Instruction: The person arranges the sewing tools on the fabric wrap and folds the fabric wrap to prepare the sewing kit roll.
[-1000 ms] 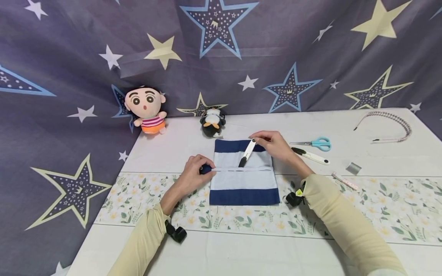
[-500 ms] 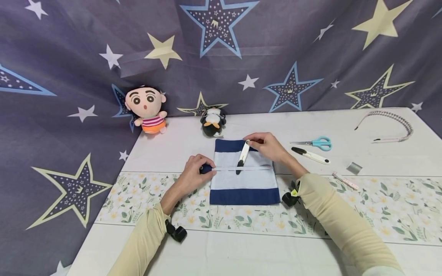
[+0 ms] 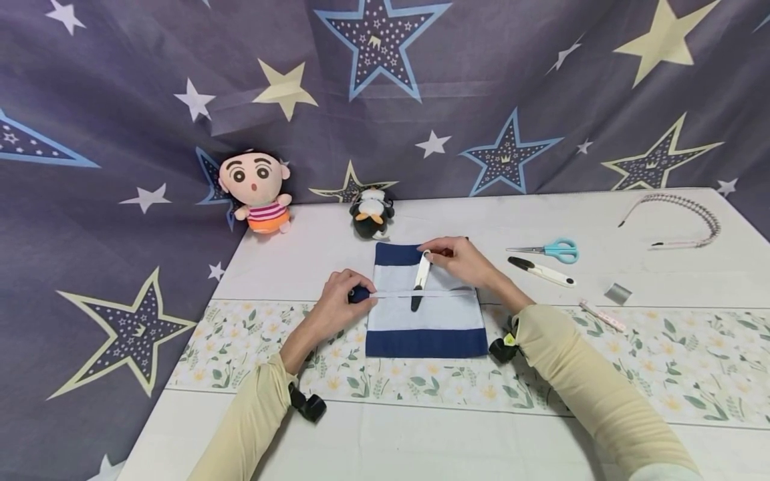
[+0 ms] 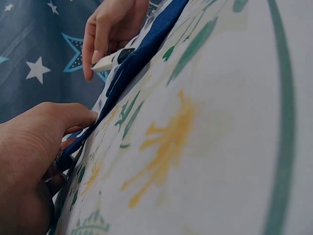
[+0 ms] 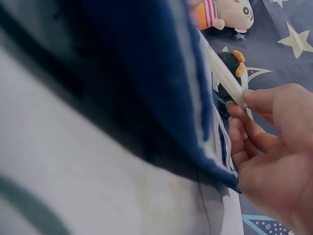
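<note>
A square cloth piece [image 3: 426, 342] lies flat, with navy bands at top and bottom and a pale blue middle. Across its middle runs a narrow white strip [image 3: 394, 294]. My left hand [image 3: 339, 297] pinches the cloth's left edge at the strip, beside a small navy bunch [image 3: 359, 294]. From the upper right, my right hand [image 3: 460, 259] pinches the white end of a slim white tool [image 3: 424, 269] with a black tip. The tip overlaps the strip and points toward the front. In the right wrist view, thumb and fingertips hold the white tool [image 5: 227, 81].
Right of the cloth lie blue-handled scissors [image 3: 553, 250], a similar white-and-black tool [image 3: 544, 272], a grey spool [image 3: 617, 293], a pink patterned stick [image 3: 603, 315] and a headband [image 3: 712, 220]. A penguin plush [image 3: 369, 214] and a doll [image 3: 259, 194] stand behind.
My right hand has moved left and slightly toward the front, so the tool's black tip has gone from above the strip to across it. The left hand stays where it was.
</note>
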`<state>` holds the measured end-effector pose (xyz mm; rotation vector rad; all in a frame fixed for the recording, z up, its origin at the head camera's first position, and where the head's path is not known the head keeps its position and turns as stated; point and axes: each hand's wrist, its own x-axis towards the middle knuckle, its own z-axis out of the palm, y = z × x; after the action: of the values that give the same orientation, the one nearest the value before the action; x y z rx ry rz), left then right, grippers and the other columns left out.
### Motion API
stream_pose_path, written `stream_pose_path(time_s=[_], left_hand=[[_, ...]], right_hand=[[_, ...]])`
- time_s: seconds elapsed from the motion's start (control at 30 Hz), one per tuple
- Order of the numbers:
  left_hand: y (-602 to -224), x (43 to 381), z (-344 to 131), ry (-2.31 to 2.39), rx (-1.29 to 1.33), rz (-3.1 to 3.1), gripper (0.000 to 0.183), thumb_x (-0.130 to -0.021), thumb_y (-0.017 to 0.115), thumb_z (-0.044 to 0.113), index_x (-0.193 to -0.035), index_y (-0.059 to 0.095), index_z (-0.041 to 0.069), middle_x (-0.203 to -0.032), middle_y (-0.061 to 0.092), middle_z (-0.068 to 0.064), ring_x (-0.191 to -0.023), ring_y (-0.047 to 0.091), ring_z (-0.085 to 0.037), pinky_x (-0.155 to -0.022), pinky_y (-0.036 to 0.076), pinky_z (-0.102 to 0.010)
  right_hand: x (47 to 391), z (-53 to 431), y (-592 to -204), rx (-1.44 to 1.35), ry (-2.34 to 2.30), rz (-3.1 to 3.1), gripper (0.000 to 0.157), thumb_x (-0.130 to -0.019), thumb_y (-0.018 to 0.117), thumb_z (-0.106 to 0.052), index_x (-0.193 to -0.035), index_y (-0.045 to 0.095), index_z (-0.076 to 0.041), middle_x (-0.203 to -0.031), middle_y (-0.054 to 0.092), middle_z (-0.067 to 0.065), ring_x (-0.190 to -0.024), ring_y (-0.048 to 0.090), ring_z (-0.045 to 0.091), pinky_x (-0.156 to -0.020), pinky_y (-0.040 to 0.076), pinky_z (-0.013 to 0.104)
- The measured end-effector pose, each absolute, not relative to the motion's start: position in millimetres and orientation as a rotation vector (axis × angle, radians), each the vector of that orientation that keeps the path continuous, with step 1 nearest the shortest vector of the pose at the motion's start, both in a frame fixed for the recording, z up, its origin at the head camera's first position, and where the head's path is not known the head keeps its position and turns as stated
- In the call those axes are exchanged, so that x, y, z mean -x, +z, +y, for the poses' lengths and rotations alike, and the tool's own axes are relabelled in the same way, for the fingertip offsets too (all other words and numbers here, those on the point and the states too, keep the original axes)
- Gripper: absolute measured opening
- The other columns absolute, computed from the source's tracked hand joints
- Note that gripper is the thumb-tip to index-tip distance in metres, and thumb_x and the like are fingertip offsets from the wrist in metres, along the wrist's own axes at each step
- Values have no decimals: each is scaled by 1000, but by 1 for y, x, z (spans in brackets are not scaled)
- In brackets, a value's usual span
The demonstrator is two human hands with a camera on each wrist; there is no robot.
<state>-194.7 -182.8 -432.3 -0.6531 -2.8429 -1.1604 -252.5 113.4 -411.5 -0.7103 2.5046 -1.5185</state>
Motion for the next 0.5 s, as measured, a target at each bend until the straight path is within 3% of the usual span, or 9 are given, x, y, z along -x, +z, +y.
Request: stream_pose_path(time_s=[0.5], left_hand=[[-430, 193, -182, -1175, 640, -2853, 14, -94, 76, 19, -106, 72, 13, -115, 60, -9, -109, 46, -33, -89, 37, -50]], right_hand=[[243, 106, -410, 849, -1354, 2534, 27, -105, 59, -5, -129, 70, 2, -95, 62, 8, -73, 48, 20, -68, 41, 36]])
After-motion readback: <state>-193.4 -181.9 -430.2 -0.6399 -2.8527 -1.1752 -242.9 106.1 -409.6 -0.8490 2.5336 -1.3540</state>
